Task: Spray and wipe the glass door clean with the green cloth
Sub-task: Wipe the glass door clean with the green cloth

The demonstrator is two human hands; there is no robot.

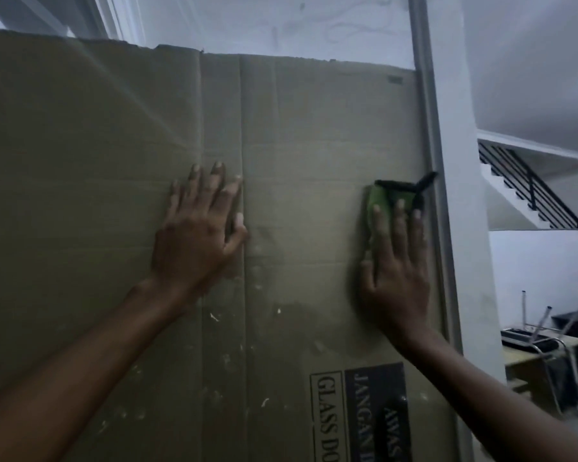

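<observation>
With my left hand (197,228) flat on the door (297,128) and my right hand (396,261) flat-pressing the cloth (379,198) by its right frame, uneven pressure could drop it.

A large brown cardboard sheet (114,161), creased and speckled with pale flecks, carries a printed label (361,411) reading "GLASS DO…" at lower right. To the right stand a white pillar (461,228), a staircase with black railing (531,188), and an upturned metal-legged chair (548,341).
</observation>
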